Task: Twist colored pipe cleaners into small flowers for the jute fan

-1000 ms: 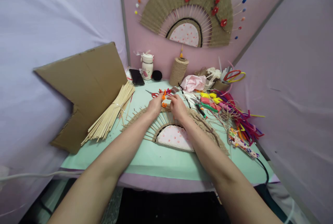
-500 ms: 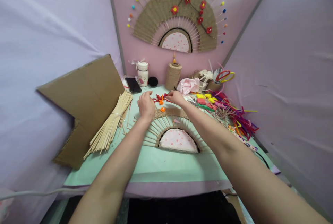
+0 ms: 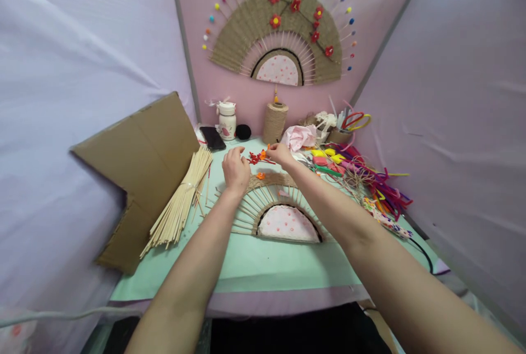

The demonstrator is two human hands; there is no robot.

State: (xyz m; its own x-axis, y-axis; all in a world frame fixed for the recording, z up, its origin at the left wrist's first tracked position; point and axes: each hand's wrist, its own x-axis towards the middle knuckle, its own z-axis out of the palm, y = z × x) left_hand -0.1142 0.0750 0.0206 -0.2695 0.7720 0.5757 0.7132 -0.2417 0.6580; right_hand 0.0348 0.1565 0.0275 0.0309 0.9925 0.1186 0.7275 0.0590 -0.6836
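Note:
A woven half-round fan (image 3: pixel 288 223) of thin sticks and twine lies on the table, its pink dotted centre toward me. Above its twine band, my right hand (image 3: pixel 280 155) pinches a small orange fuzzy flower (image 3: pixel 263 154) at its fingertips. My left hand (image 3: pixel 236 170) is at the band's left end, fingers curled; what they hold, if anything, is hidden. Red fuzzy flowers (image 3: pixel 255 158) lie between the two hands. Another orange flower (image 3: pixel 261 176) rests on the twine band.
At left, a bundle of sticks (image 3: pixel 179 200) lies by a cardboard sheet (image 3: pixel 143 151). Behind stand a white bottle (image 3: pixel 227 121) and a twine spool (image 3: pixel 275 124), with a phone (image 3: pixel 212 138). Coloured pipe cleaners (image 3: pixel 382 192) pile up at right. A finished fan (image 3: pixel 242 30) hangs on the wall.
My right fingers are now at an orange flower, which has shifted right and up from beside the red ones. My left hand stays about the same; the whole view has shifted slightly.

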